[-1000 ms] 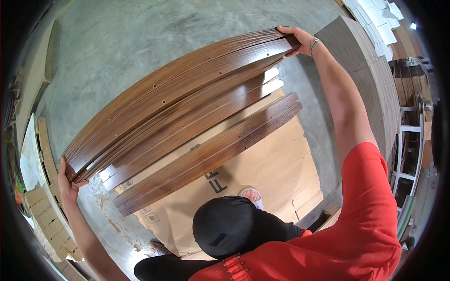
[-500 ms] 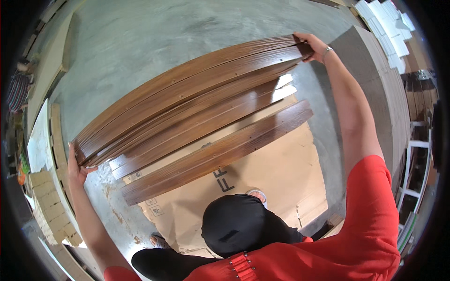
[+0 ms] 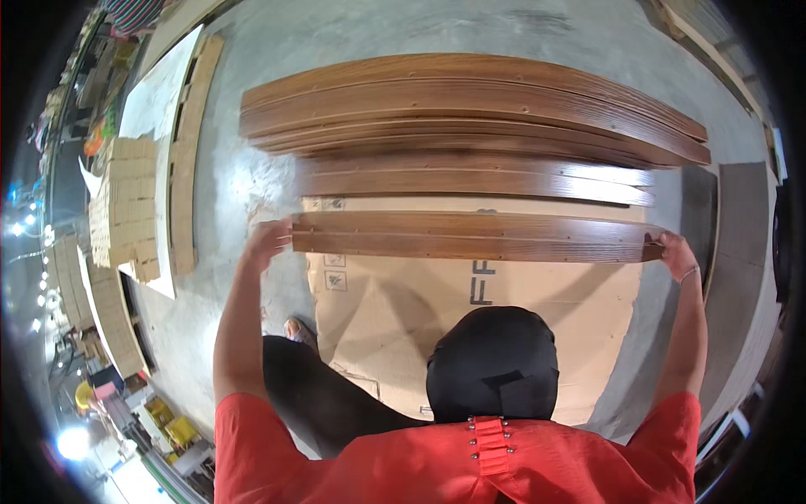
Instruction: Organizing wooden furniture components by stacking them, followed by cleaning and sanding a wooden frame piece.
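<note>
A single brown wood-grain plank (image 3: 470, 238) lies across the cardboard sheet in front of me, with small holes along its length. My left hand (image 3: 270, 241) is at its left end, fingertips at the edge; motion blur hides whether they grip. At the other end, the fingers of my right hand (image 3: 678, 254) are closed on the plank's corner. Beyond it lies a further pair of brown planks (image 3: 470, 176). Farther off, a stack of matching brown planks (image 3: 470, 97) overlaps their far side, with neither hand on it.
Under the nearest plank is a flat cardboard sheet (image 3: 546, 336) on the grey concrete floor (image 3: 252, 34). Stacked cardboard pieces (image 3: 126, 202) stand on a pallet at left. A long grey-brown stack (image 3: 739, 244) flanks the right side. My foot (image 3: 300, 330) is beside the cardboard.
Both hands have let go of the stack of planks, which now lies at the far side. They have come back toward me to the ends of the nearest plank. The view has turned.
</note>
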`<state>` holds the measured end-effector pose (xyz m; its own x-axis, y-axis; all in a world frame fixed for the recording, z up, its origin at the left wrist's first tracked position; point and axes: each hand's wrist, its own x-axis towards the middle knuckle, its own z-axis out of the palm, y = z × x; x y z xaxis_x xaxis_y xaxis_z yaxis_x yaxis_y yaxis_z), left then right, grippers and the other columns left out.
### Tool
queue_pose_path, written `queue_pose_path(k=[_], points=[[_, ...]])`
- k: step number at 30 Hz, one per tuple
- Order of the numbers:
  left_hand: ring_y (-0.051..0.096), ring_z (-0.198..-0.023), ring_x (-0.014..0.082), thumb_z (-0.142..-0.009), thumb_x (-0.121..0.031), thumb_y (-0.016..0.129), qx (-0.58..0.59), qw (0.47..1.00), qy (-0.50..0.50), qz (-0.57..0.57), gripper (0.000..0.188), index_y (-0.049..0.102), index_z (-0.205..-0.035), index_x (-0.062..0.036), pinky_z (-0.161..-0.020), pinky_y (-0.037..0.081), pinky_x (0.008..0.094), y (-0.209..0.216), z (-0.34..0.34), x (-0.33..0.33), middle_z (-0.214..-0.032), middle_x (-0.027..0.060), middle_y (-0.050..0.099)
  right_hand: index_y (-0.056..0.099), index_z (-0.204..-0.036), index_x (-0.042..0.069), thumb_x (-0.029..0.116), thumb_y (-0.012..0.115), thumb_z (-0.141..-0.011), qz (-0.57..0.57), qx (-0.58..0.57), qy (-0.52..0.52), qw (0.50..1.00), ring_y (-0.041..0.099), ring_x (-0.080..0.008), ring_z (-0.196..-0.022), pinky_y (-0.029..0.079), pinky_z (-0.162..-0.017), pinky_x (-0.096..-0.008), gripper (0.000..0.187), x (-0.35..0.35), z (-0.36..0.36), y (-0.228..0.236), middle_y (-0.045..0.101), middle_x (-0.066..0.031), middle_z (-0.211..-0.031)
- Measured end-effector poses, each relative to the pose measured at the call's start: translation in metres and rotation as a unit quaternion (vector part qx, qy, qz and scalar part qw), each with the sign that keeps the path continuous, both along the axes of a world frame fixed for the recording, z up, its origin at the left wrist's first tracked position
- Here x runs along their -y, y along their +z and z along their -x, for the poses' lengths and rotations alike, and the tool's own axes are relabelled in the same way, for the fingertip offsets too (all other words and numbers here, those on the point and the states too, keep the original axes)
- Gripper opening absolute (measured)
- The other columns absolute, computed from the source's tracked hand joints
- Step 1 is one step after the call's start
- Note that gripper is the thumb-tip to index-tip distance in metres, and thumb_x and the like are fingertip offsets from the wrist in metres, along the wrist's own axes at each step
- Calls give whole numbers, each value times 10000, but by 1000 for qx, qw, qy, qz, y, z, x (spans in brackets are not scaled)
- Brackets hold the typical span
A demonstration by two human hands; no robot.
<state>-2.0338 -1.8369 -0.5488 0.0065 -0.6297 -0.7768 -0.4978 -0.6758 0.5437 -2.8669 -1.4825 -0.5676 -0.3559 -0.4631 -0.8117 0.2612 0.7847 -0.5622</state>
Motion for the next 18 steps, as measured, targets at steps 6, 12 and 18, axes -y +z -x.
queue_pose_path(k=[6, 12, 18], points=[[596, -929, 167, -901, -339, 614, -6, 1000, 4, 25, 363, 591, -1022, 3, -898, 456, 370, 8, 40, -33, -988, 75, 619, 556, -1162, 27, 177, 680, -829, 89, -1, 3, 996, 597, -158, -990, 452, -881, -321, 385, 17, -44, -3, 636, -35, -1054], [606, -953, 202, -907, -355, 605, -23, 998, 49, 27, 390, 573, -1042, 10, -902, 467, 389, 3, 51, -33, -1005, 92, 613, 569, -1129, 36, 176, 723, -797, 52, -35, -35, 997, 605, -166, -978, 471, -876, -332, 392, 17, -50, -10, 641, -39, -1037], [610, -970, 186, -913, -375, 594, -89, 995, 47, -12, 417, 582, -1071, 11, -892, 474, 379, 3, 46, -28, -1031, 99, 629, 576, -1120, 39, 195, 765, -756, 58, -29, -28, 998, 617, -189, -964, 485, -872, -350, 439, 17, -46, -16, 645, -49, -1031]])
